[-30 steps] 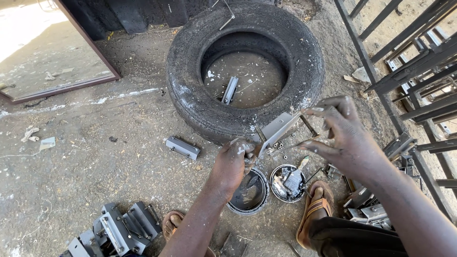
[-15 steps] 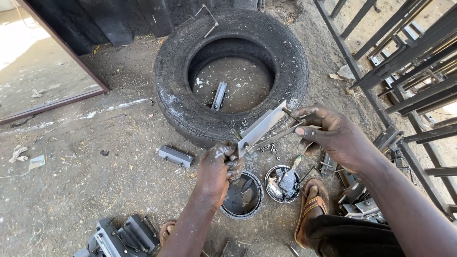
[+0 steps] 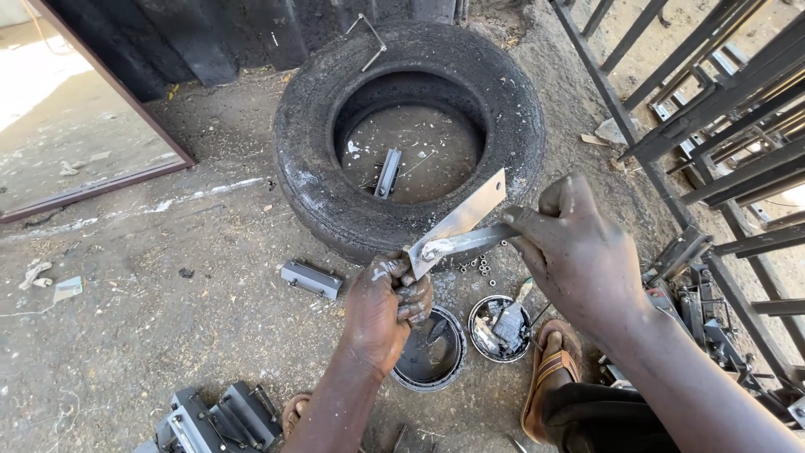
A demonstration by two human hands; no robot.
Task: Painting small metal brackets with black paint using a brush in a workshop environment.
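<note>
My left hand [image 3: 384, 307] grips the lower end of a flat grey metal strip [image 3: 459, 220] that slants up to the right. My right hand [image 3: 579, 252] holds a second narrow metal piece [image 3: 463, 243] pressed against the strip near its lower end. Both hands hover over the dirt ground just in front of a worn black tyre [image 3: 319, 176]. Below the hands sit two round tins: a dark one [image 3: 433, 351] and a smaller one [image 3: 501, 325] holding tools and paste.
A small metal bracket [image 3: 388, 173] lies inside the tyre. Another metal block [image 3: 311, 278] rests on the ground left of my hands. Dark metal parts [image 3: 220, 419] are piled bottom left. Black metal bars [image 3: 721, 109] run along the right. Nuts [image 3: 481, 265] are scattered by the tyre.
Both hands have risen and come together; the metal strip has been lifted up and now slants across the tyre's front edge, with the right hand's piece laid against it.
</note>
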